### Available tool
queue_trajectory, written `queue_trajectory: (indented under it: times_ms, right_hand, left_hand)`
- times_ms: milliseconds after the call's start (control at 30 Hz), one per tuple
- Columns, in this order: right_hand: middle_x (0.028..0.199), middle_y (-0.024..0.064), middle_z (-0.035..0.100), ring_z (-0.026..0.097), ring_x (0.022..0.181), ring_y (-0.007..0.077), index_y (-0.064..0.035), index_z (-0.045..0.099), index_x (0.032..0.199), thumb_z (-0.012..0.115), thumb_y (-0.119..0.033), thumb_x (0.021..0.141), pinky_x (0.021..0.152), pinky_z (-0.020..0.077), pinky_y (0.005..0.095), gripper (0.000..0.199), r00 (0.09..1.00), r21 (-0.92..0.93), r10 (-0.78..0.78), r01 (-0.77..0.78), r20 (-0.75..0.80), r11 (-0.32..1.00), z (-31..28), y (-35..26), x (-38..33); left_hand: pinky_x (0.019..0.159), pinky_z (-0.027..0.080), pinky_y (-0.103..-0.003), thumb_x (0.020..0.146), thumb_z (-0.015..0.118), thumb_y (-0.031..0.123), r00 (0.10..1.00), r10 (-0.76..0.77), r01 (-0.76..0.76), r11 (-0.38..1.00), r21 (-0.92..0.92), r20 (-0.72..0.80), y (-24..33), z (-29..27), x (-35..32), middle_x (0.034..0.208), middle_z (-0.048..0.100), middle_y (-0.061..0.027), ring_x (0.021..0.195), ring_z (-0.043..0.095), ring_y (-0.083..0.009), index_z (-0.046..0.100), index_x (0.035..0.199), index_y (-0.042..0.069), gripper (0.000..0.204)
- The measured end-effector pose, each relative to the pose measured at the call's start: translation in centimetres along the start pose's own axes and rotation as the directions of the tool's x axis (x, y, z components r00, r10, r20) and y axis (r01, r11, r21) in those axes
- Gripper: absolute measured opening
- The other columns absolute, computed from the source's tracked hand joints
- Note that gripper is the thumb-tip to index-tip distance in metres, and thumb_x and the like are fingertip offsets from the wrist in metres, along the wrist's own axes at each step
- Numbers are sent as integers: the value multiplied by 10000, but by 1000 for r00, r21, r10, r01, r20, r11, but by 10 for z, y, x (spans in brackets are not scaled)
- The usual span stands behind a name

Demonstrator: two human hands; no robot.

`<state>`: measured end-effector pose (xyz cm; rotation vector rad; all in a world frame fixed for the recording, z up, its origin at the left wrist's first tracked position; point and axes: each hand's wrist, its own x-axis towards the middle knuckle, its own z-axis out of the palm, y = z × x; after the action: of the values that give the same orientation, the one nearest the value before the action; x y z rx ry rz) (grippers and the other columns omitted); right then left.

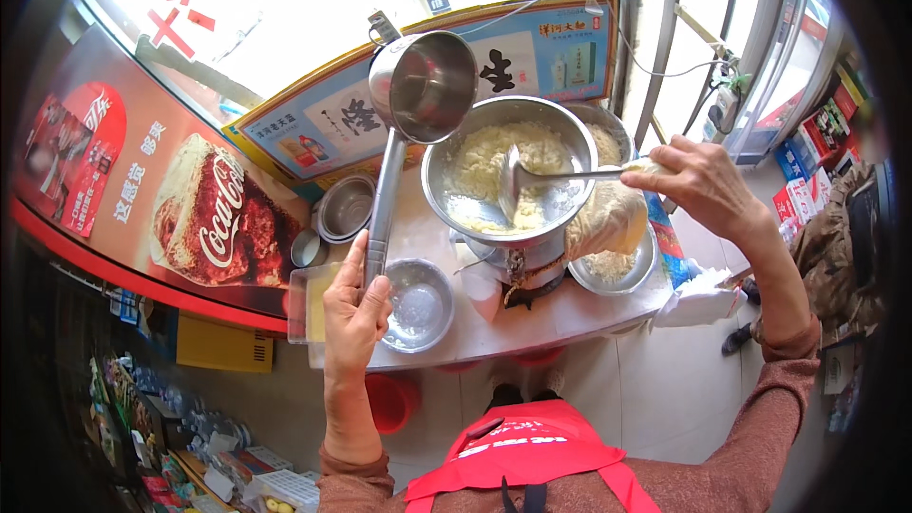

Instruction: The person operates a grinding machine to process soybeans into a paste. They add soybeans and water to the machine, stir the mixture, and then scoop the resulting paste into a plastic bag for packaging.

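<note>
Plainly, both hands are occupied. The left hand (357, 313) is closed round the lower end of a dipper's (410, 114) metal handle, forefinger stretched along it, and the deep cup is raised so that in this view it overlaps the pan's far left rim; whether they touch I cannot tell. The right hand (698, 185) is closed round the pale end of a spatula (560, 177), fingers wrapped with no visible gap. Its handle crosses the pan's right rim, and its broad head rests in the pale, lumpy mash (489, 160). The pan (442, 192), wide and shiny, holds that mash and stands on a burner (535, 282) between the middle and the right end of the counter (532, 334). A small bowl (416, 306) sits near the front edge, below the dipper's cup, and a clear tub (316, 296) is at the front left corner. Stacked bowls (348, 207) stand toward the back left. Near the right edge, a plastic bag (613, 218) partly covers another bowl (635, 271) with pale food in it.
</note>
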<state>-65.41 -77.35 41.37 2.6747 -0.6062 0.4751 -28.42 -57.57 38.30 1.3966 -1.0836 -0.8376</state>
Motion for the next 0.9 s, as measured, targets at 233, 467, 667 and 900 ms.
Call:
queue_trajectory:
  times_ms: [233, 467, 667, 900]
  right_hand:
    - [930, 181, 688, 679, 824, 274, -17, 650, 1163, 629, -58, 819, 766, 519, 353, 347, 874, 549, 260, -464, 410, 695, -87, -14, -1]
    - [894, 216, 661, 645, 825, 355, -81, 638, 1193, 595, -202, 880, 768, 499, 434, 338, 789, 332, 371, -562, 489, 758, -48, -63, 21]
    - [869, 196, 665, 645, 728, 259, -62, 605, 1247, 595, -113, 861, 699, 497, 336, 390, 737, 323, 453, -646, 502, 692, -60, -70, 29]
    - [850, 195, 671, 665, 813, 301, -53, 596, 1254, 573, -202, 885, 759, 495, 405, 399, 659, 412, 382, -725, 648, 552, -67, -80, 40]
  left_hand:
    - [404, 297, -166, 936, 558, 60, 1000, 6, -4, 999, -44, 28, -11, -9, 11, 731, 508, 30, 497, 377, -3, 321, 1451, -19, 573]
    - [405, 308, -177, 936, 565, 77, 996, -16, 23, 997, -79, 87, -19, -17, 22, 688, 479, 34, 486, 381, -15, 318, 1452, -20, 580]
    - [398, 311, -176, 935, 553, 54, 993, -13, 26, 993, -112, 118, -23, -23, 31, 734, 502, 22, 489, 383, -16, 317, 1449, -27, 572]
    - [393, 328, -165, 929, 559, 61, 983, -12, 40, 988, -152, 184, -32, -27, 44, 746, 495, 25, 469, 385, -15, 330, 1445, -13, 569]
